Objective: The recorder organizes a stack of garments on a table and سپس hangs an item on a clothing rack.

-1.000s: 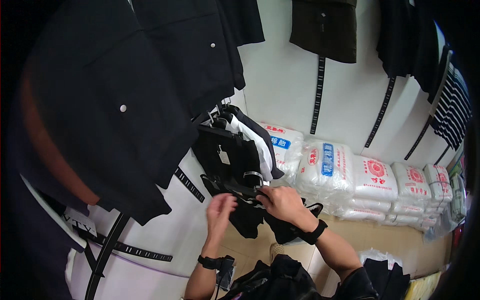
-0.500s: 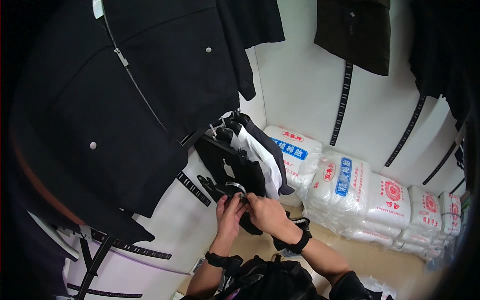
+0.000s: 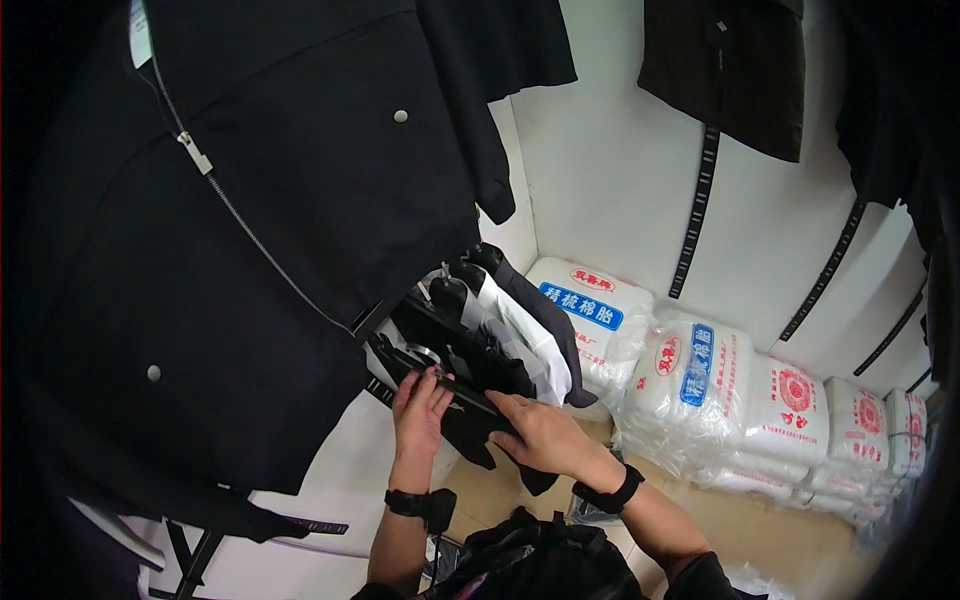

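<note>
A black clothes hanger with a silver hook and a dark garment hanging from it is between my hands, in front of the clothes rail. My left hand is closed on the hanger close to the hook. My right hand grips its other end, thumb beneath and fingers over the top. Just beyond them, black and white garments hang in a row on hangers. Parts of the hanger are hidden by my fingers and the dark cloth.
A large black zipped jacket hangs at the left, close to my arms. Plastic-wrapped white bundles are stacked along the wall at the right. Slotted black rails run down the white wall, below a dark hanging garment.
My hands have moved slightly upward, and my right hand has slid away from the hook along the hanger. The hanger's long dark edge now shows between my hands.
</note>
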`<action>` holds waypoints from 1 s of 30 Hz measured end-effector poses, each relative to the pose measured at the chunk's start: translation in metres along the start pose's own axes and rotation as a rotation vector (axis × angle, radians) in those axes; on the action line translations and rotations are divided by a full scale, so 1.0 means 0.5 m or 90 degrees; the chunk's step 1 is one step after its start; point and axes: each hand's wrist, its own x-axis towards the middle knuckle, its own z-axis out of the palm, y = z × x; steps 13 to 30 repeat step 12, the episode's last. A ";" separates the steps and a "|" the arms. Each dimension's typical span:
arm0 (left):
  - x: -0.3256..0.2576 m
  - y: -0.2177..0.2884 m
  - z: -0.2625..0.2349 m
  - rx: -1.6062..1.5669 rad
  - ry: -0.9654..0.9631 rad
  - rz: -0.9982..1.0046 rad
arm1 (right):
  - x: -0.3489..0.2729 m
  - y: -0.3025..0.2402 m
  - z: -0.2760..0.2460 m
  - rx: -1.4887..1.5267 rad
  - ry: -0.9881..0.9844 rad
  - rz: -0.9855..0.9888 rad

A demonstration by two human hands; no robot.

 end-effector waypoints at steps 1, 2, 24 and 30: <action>0.023 0.006 -0.003 0.017 -0.013 0.004 | 0.008 -0.001 0.001 0.004 0.019 -0.005; 0.030 0.017 0.009 0.027 -0.001 0.005 | 0.015 -0.004 0.005 0.009 0.037 -0.008; 0.140 0.079 -0.007 0.054 0.003 0.040 | 0.094 -0.016 0.044 0.030 0.049 0.030; 0.140 0.079 -0.007 0.054 0.003 0.040 | 0.094 -0.016 0.044 0.030 0.049 0.030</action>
